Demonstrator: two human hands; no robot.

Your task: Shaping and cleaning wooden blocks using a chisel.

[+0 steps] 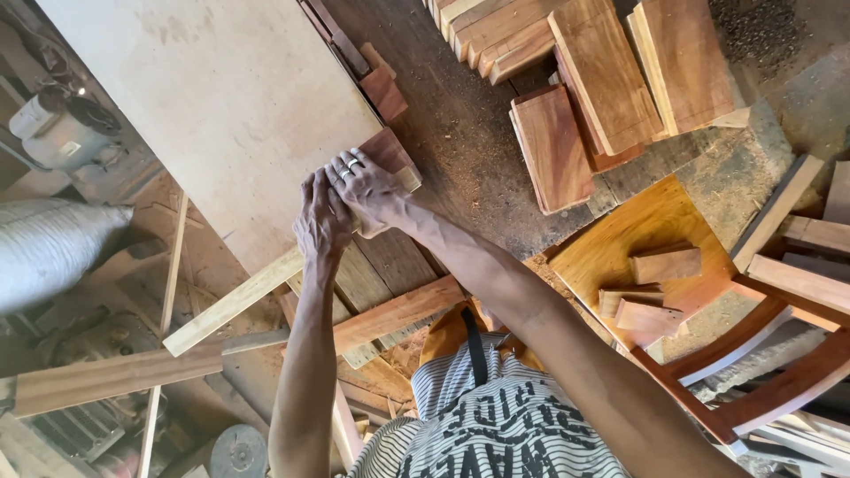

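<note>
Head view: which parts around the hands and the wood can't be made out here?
- Reddish wood block: mostly covered by the right hand; the grip is unclear.
- Pale strip: its middle lies under the left hand.
- Stacked boards: cut off by the top edge.
- Chair: cut off at the right edge.
- Machine at left: dim, partly hidden by the large panel.

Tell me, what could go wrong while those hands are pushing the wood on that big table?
1. Both hands, the left hand and right hand, press bare on the pale wooden strip and reddish block; rough edges might give splinters.
2. The strip juts past the edge of the pale table top, so it could tip or slide off.
3. The small blocks piled on the wooden chair seat nearby could get knocked down.
</note>
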